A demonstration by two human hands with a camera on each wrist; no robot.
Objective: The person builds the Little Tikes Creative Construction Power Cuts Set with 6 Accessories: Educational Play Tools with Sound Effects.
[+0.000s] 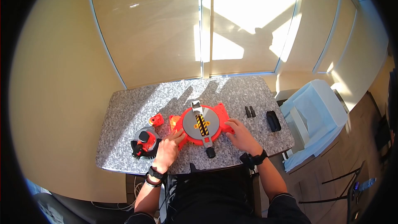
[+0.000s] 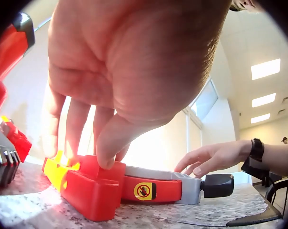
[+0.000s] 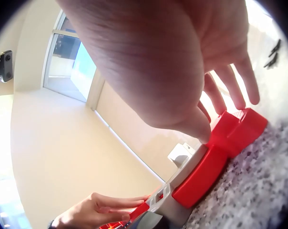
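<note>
Up on the head camera, there's the red-and-grey round base [image 1: 213,120], sitting mid-table between both hands, closer to the near edge of the speckled table [image 1: 232,95] than the far one, its black-and-yellow striped strip [image 1: 202,125] running across the disc and its black knob [image 1: 211,153] pointing at that near edge. The left hand [image 1: 168,151] is down on the base's left end, fingers spread out; the right hand [image 1: 243,137] touches the right end. Over by the near left corner sits a grey, red and black piece [image 1: 145,143], a small red part [image 1: 156,120] just beyond it. Towards the right edge, two slim black pieces [image 1: 250,112] lie side by side, and a black block [image 1: 273,121] rests right near that edge. Over to the left wrist: long, nearly straight fingers reach down past the red end block [image 2: 92,193], thumb touching its top, fingertips partly hidden; a yellow hand-symbol sticker [image 2: 144,191] shows on the rim. And the right wrist: thumb down against the base, the other fingers extended loosely to the far side of the right end block [image 3: 237,131], touching rather than wrapped round, with the left hand across at the opposite end.
</note>
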